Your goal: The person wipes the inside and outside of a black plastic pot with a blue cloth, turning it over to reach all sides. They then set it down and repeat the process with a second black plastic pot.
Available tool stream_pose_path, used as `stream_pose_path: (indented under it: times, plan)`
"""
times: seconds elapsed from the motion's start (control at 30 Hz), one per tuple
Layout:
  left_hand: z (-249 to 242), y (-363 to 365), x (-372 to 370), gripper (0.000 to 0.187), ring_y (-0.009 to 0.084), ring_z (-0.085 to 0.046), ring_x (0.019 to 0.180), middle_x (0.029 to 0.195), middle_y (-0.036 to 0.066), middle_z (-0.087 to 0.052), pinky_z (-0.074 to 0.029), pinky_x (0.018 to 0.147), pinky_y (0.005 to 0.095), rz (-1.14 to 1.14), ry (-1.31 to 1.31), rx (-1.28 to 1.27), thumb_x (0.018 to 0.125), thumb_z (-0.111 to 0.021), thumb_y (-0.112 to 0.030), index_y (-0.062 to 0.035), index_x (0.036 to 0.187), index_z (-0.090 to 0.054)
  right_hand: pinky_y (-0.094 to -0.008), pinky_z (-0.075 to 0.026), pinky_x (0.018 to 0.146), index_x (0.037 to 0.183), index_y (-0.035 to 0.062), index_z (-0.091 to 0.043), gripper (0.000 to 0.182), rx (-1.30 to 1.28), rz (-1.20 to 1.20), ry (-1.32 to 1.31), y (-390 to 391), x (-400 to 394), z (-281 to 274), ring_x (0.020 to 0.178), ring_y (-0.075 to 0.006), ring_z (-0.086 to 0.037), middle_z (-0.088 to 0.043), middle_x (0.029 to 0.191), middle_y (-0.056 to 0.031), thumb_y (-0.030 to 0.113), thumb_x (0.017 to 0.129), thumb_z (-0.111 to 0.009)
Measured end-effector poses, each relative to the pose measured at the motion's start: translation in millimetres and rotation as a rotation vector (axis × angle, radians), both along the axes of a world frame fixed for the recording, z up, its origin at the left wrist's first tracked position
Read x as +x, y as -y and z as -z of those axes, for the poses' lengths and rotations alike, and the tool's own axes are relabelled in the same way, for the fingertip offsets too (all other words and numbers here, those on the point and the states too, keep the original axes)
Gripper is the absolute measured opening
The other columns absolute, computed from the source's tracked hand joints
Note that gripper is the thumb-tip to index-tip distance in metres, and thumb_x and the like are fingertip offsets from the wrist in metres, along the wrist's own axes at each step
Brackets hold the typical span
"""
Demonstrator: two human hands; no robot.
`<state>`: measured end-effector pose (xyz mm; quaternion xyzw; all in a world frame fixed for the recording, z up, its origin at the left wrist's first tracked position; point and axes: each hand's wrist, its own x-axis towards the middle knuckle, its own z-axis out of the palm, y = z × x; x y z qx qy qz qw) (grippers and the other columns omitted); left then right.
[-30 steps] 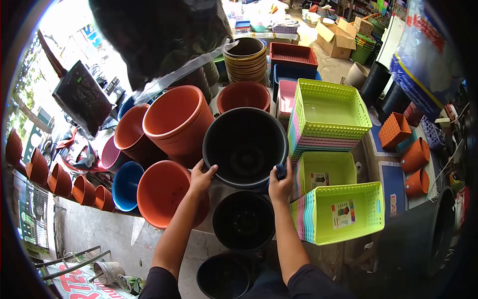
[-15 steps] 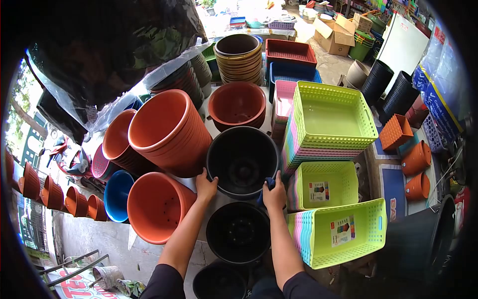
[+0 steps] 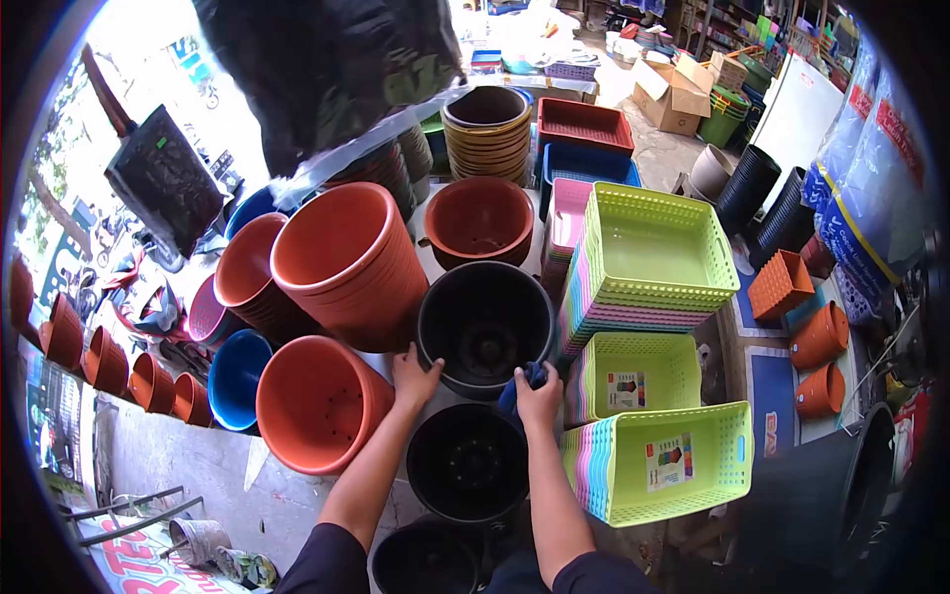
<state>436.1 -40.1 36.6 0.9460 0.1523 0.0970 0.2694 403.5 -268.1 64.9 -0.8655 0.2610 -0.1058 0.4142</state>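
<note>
A large black pot [image 3: 485, 322] stands in the middle of the head view, its round mouth facing me. My left hand [image 3: 416, 378] grips its near left side, with the thumb at the rim and the fingers along the outer wall. At the near right rim, my right hand [image 3: 539, 396] is closed on a bunched dark blue cloth [image 3: 511, 394]. Nearer to me sits another black pot [image 3: 468, 463] with holes in its base. Left of my left hand an orange pot [image 3: 325, 404] leans with its mouth turned up.
Stacked orange pots [image 3: 346, 257] rise at the left, and a brown-red pot [image 3: 479, 220] stands behind. Stacked green baskets [image 3: 658, 243] line the right side. A third black pot [image 3: 426, 559] is at the bottom edge. Dark plastic sheeting [image 3: 327, 79] hangs at upper left.
The view has shifted slightly. My right hand and the cloth have moved a little left and down along the pot's rim. My left hand stays at the pot's side.
</note>
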Motion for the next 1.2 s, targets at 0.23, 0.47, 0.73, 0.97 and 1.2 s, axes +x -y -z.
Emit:
stream_pose_path:
  times: [0.23, 0.47, 0.73, 0.97, 1.2]
  plan:
    - [-79, 26, -165, 0.055, 0.0239, -0.057, 0.117, 0.124, 0.012, -0.056, -0.047, 0.097, 0.0347, 0.462, -0.119, -0.631, 0.087, -0.074, -0.024, -0.0072, 0.134, -0.054, -0.0334, -0.050, 0.088, 0.113, 0.0039, -0.060, 0.037, 1.243, -0.279, -0.198, -29, -92, -49, 0.097, -0.0173, -0.063, -0.064, 0.103, -0.0053, 0.017, 0.082, -0.076]
    - [-123, 1, -321, 0.077, 0.0336, -0.044, 0.132, 0.142, 0.020, -0.044, -0.039, 0.107, 0.0420, 0.272, 0.069, -0.627, 0.085, -0.074, -0.034, -0.0071, 0.147, -0.038, -0.0338, -0.046, 0.098, 0.139, 0.0036, -0.036, 0.068, 1.384, -0.770, -0.487, -65, -195, -110, 0.115, -0.0188, -0.055, -0.053, 0.123, -0.0091, 0.010, 0.083, -0.074]
    - [-145, 9, -471, 0.070, 0.0362, -0.036, 0.138, 0.150, 0.025, -0.032, -0.031, 0.111, 0.0408, -0.032, 0.379, -0.476, 0.093, -0.064, -0.035, -0.0036, 0.148, -0.033, -0.0315, -0.043, 0.099, 0.141, 0.0046, -0.039, 0.057, 1.396, -1.092, -0.874, -124, -318, -146, 0.116, -0.0177, -0.053, -0.052, 0.126, -0.0057, 0.019, 0.091, -0.061]
    - [-151, 10, -586, 0.039, 0.0131, -0.057, 0.098, 0.105, 0.007, -0.067, -0.045, 0.090, 0.0290, -0.566, 0.537, -1.049, 0.101, -0.053, -0.030, 0.0027, 0.122, -0.059, -0.0263, -0.050, 0.085, 0.128, 0.0002, -0.051, 0.039, 0.971, -1.475, -0.537, -139, -427, -144, 0.094, -0.0113, -0.060, -0.062, 0.110, -0.0040, 0.003, 0.090, -0.056]
    - [-133, -16, -677, 0.044, 0.0132, -0.058, 0.089, 0.096, 0.005, -0.064, -0.046, 0.083, 0.0272, -0.637, 0.577, -1.144, 0.097, -0.058, -0.040, 0.0019, 0.113, -0.059, -0.0265, -0.052, 0.078, 0.115, -0.0024, -0.061, 0.021, 1.125, -1.265, -0.600, -142, -463, -163, 0.085, -0.0094, -0.062, -0.067, 0.099, -0.0033, 0.005, 0.095, -0.058]
